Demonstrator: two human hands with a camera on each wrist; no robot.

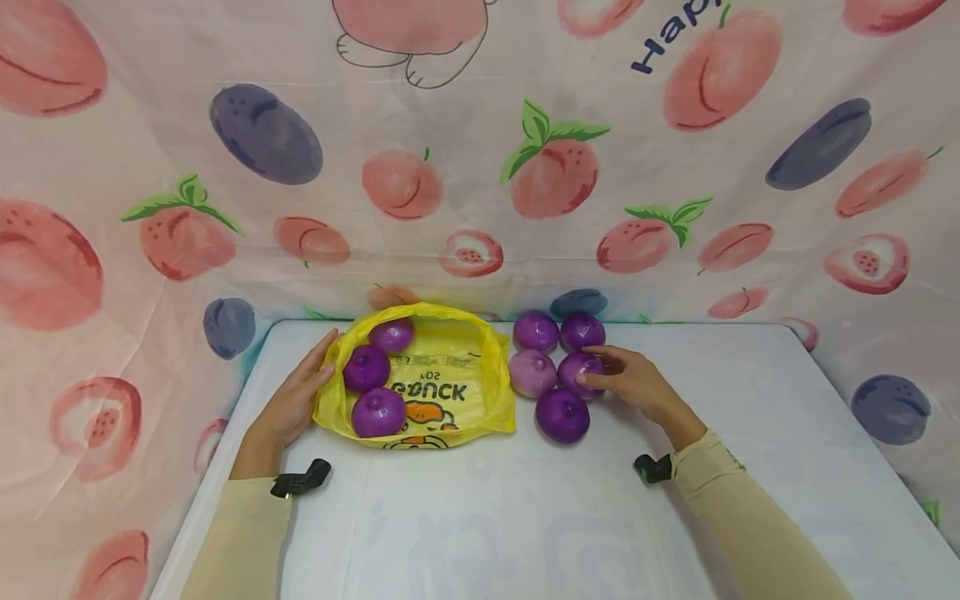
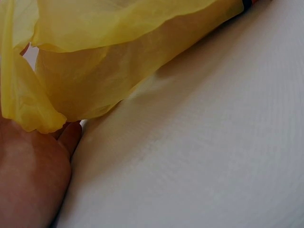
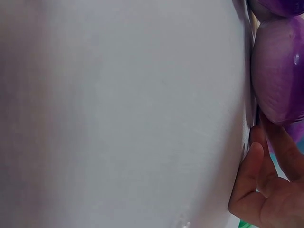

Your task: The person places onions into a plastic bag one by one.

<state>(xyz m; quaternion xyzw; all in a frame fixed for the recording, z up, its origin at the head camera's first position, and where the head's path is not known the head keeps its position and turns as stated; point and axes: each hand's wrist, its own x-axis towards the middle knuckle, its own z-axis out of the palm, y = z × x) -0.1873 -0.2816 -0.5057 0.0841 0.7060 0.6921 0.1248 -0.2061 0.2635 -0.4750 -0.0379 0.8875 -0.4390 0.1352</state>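
A yellow plastic bag (image 1: 480, 425) with printed lettering lies with its mouth open on the left of the table. Along its left side, my left hand (image 1: 292, 396) holds the rim; in the left wrist view yellow film drapes over the hand (image 2: 33, 171). Three shiny purple onions, one at the front (image 1: 378, 412), sit inside the bag's left part. To the right of the bag several more onions cluster, the nearest being dark purple (image 1: 562, 415). My right hand (image 1: 637, 383) grips the right-hand onion (image 1: 576, 367) of the middle row between thumb and fingers.
White cloth covers the table (image 1: 465, 525). Behind it hangs a fruit-patterned curtain (image 1: 465, 150), which also runs down both sides. Each wrist wears a black strap device, one on the left (image 1: 302, 479) and one on the right (image 1: 652, 468).
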